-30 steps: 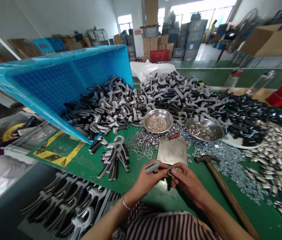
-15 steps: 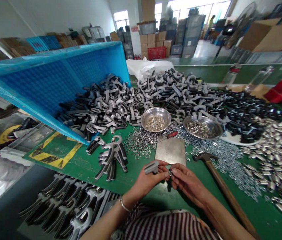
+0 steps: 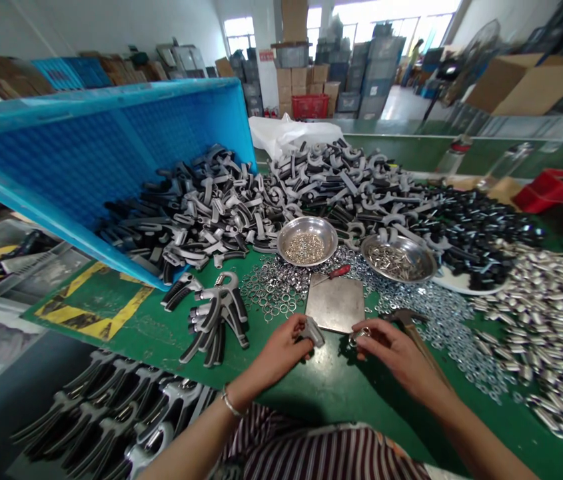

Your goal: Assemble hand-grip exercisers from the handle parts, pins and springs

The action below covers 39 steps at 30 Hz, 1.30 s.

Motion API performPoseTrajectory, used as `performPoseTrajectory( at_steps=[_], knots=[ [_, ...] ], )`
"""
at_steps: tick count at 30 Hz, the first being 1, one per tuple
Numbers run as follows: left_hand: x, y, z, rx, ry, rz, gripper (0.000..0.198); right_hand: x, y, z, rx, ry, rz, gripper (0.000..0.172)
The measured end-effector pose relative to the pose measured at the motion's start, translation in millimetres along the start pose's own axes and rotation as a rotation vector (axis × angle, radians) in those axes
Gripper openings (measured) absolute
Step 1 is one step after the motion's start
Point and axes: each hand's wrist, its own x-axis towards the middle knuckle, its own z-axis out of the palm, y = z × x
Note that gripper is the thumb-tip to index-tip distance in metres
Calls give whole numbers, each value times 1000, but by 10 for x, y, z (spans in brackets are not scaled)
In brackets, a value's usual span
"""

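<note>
Apparently for control, your left hand pinches a grey piece, your right hand a shiny part; dish likely corrals bits.

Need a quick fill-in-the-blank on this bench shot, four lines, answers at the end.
1. The left hand holds a part coloured ____.
2. The bracelet is on the person's ____ wrist.
3. The number of metal bowls holding small pieces is ____.
4. The screwdriver near the metal plate has a handle coloured ____.

Missing words: grey; left; two; red.
</note>
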Motion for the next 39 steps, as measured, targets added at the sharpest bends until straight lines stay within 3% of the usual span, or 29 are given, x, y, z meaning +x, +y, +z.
performPoseTrajectory(
  at_steps=[3, 5, 10, 15, 18, 22, 24, 25, 27, 31, 35, 37, 39],
  knots=[
    [74, -17, 63, -170, -37, -29, 50, -33, -83, 13, 37, 12, -11, 29],
    [108, -21, 148, -100, -24, 0, 50, -45, -102, 72, 79, 41, -18, 31],
    [122, -32, 364, 132, 208, 100, 38, -46, -53, 336, 183, 157, -43, 33],
    [110, -131, 515, 61, 341, 17, 43, -34, 2, 594, 141, 304, -103, 30],
    [59, -184, 550, -60, 171, -65, 42, -10, 8, 572, 34, 284, -150, 27],
    [-132, -70, 432, -239, -300, -168, 43, 38, -55, 442, -10, 36, -205, 23],
    [-258, 20, 323, -418, -400, -207, 44, 113, -90, 447, -17, -126, -195, 22],
    [-319, 49, 268, -511, -389, -227, 41, 178, -99, 479, -45, -199, -190, 21],
    [-422, 49, 172, -639, -223, -246, 30, 368, -95, 596, -215, -275, -252, 21],
    [-535, -95, 5, -660, 247, -171, 30, 850, -42, 925, -701, -247, -538, 8],
    [-491, -126, -151, -377, 327, -101, 34, 1105, -57, 1065, -715, -285, -562, 17],
    [-381, -63, -190, -163, 415, -32, 32, 1080, -89, 994, -674, -264, -557, 14],
    [-215, 23, -183, -12, 528, 75, 30, 965, -108, 864, -493, -209, -459, 12]
  ],
)
